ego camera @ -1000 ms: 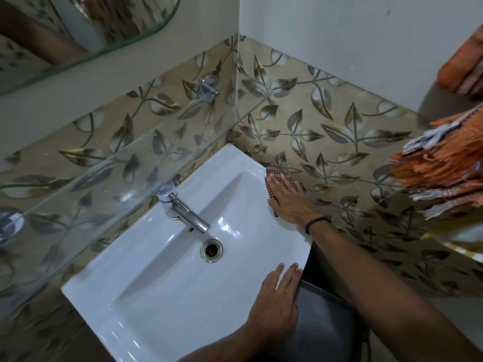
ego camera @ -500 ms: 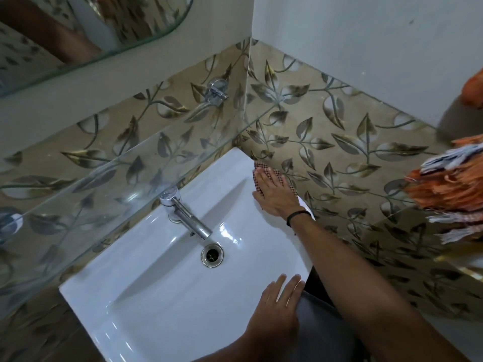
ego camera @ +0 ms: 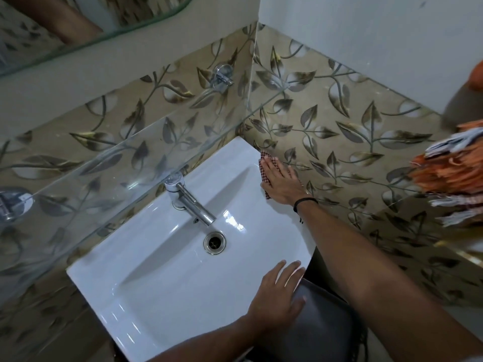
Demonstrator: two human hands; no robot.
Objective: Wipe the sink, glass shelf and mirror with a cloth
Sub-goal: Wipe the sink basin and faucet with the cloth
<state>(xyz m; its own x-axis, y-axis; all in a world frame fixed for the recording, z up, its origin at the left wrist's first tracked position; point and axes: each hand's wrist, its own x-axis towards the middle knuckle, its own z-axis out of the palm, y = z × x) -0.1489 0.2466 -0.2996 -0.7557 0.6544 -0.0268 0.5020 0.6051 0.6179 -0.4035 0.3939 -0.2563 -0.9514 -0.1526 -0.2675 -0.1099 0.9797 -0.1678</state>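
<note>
Cloth lies flat under right hand on sink rim.

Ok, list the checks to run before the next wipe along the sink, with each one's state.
1. Cloth under right hand: ok, flat fingers press it on the sink rim by the tiled wall.
2. Left hand steadying: ok, rests flat on the sink's front edge.
3. Tap clear of the cloth: ok, apart from it.
4. Glass shelf wiped: cannot tell.
5. Mirror wiped: cannot tell.
</note>
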